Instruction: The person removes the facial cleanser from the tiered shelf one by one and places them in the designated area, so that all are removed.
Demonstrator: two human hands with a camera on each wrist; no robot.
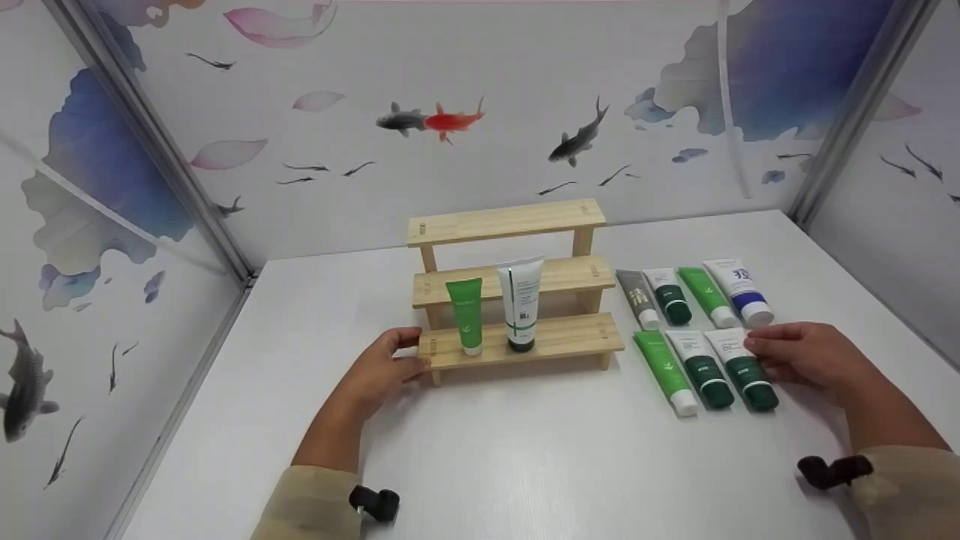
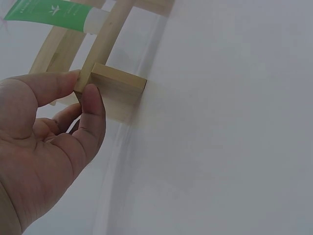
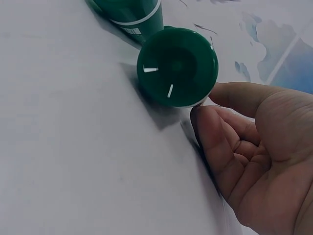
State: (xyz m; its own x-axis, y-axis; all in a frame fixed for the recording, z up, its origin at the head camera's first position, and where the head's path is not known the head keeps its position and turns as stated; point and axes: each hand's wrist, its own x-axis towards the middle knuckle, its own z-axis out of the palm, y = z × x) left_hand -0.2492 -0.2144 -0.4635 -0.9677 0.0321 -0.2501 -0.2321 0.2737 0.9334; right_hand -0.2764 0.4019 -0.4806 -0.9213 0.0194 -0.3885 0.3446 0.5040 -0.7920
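Observation:
A three-step wooden display rack (image 1: 517,346) stands on the table. My left hand (image 1: 384,367) pinches the left end of its lowest step between thumb and fingers; the left wrist view shows this hand (image 2: 58,122) close up. On that step, a green tube (image 1: 466,315) and a white tube with a dark cap (image 1: 523,304) stand upright on their caps. To the right of the rack, my right hand (image 1: 810,356) pinches the edge of a white and dark green tube (image 1: 746,371) lying in the front row. In the right wrist view its round green cap (image 3: 178,66) faces the camera.
Beside the held tube lie another white and dark green tube (image 1: 701,371) and a green tube (image 1: 666,375). Behind them is a row with a grey tube (image 1: 637,298) and a white and blue tube (image 1: 739,291). Printed wall panels (image 1: 510,67) enclose the white table (image 1: 495,457).

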